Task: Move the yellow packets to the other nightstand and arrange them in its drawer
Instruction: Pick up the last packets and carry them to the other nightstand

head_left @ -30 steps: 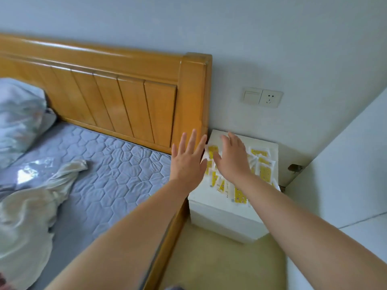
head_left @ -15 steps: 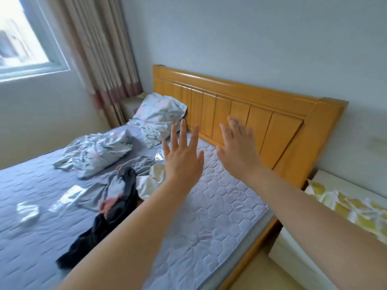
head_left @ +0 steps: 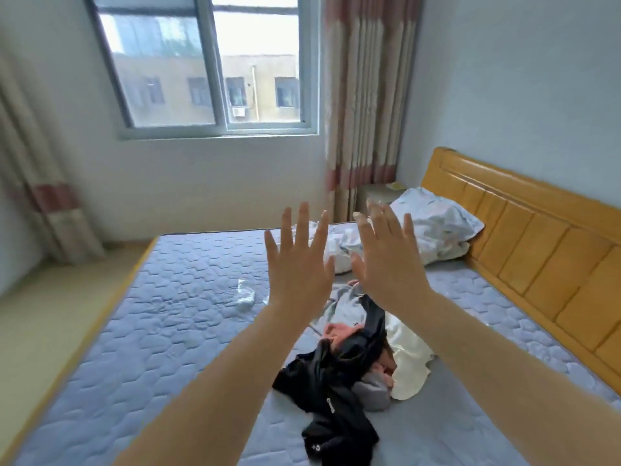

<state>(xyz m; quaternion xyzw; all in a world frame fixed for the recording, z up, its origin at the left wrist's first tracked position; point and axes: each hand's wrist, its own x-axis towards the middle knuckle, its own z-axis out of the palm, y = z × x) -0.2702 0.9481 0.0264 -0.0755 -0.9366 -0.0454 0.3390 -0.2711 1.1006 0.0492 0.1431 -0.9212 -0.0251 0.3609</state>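
Both my hands are raised over the bed with nothing in them: my left hand [head_left: 297,264] is flat with the fingers spread, and my right hand [head_left: 386,260] just beside it is the same, though its fingertips blur. Beyond them, in the far corner between the curtain [head_left: 366,95] and the end of the wooden headboard [head_left: 537,247], stands a pale nightstand [head_left: 374,195]. My right fingers and the pillow [head_left: 437,230] cover its lower part, so I cannot make out a drawer. Something small and yellowish [head_left: 396,186] lies on its top, too small and soft for me to say whether it is one of the yellow packets, and I cannot tell where the rest of them are from here. On the quilted blue mattress [head_left: 168,314] a black garment [head_left: 336,381] lies heaped with pink cloth [head_left: 339,331] and a cream piece [head_left: 410,364]; my right forearm crosses that pile and hides some of it. A crumpled clear scrap [head_left: 245,294] lies near my left wrist, and I cannot say what it is. The headboard runs out of view on the right, and a second curtain [head_left: 33,196] is cut off at the left edge. The window [head_left: 215,62] is bright and smeared.
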